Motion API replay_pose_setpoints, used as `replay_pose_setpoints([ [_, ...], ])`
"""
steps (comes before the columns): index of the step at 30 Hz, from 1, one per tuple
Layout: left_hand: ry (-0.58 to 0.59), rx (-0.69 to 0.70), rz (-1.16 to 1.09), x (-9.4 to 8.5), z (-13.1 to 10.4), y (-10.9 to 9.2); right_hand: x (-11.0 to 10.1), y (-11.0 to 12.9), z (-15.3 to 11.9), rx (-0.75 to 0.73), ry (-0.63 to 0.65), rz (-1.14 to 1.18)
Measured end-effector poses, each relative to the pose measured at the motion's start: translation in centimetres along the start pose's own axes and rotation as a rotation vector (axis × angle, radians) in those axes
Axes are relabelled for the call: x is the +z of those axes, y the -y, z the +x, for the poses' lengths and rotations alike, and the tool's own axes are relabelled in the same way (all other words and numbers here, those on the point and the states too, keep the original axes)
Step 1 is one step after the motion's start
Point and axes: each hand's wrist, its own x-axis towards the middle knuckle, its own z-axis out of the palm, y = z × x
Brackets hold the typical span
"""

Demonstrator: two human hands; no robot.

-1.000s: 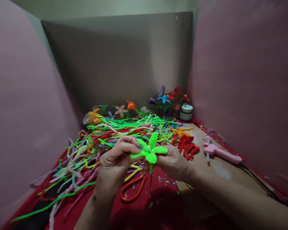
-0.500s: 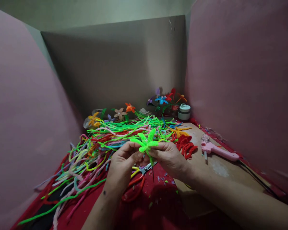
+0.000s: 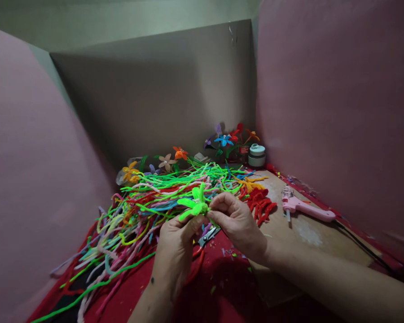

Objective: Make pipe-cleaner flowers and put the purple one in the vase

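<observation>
A bright green pipe-cleaner flower (image 3: 197, 206) is held up in the middle of the head view, tilted to the left. My left hand (image 3: 180, 235) pinches it from below, thumb near its base. From the right, the fingertips of my right hand (image 3: 234, 220) close on the flower's edge by its base. Partly hidden under my left hand, red-handled scissors (image 3: 207, 237) lie on the red cloth (image 3: 229, 287). Behind the flower spreads a big heap of coloured pipe cleaners (image 3: 168, 184), mostly green.
A pink glue gun (image 3: 308, 210) with a black cord rests on a cardboard sheet (image 3: 283, 244) at right, beside red pipe-cleaner pieces (image 3: 259, 204). Finished flowers (image 3: 224, 140) and a pale lidded jar (image 3: 256, 155) stand at the back. Pink panels (image 3: 323, 98) flank the workspace.
The green flower has turned and tipped leftward. My right hand has shifted its fingers towards the flower's base, and my left hand now covers more of the scissors. The view has shifted slightly.
</observation>
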Motion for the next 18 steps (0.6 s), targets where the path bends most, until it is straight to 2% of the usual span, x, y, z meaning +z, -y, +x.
replay_pose_setpoints([
  [4,-0.032,0.017,-0.087,0.5,-0.2,0.0,0.2,-0.2,-0.4,-0.078,-0.047,-0.127],
  [10,-0.067,0.078,-0.109,1.1,-0.3,-0.2,0.2,-0.3,-0.9,-0.216,-0.033,-0.232],
  [18,0.013,0.114,-0.049,1.0,-0.6,-0.3,0.1,-0.2,-1.1,-0.384,-0.024,-0.345],
])
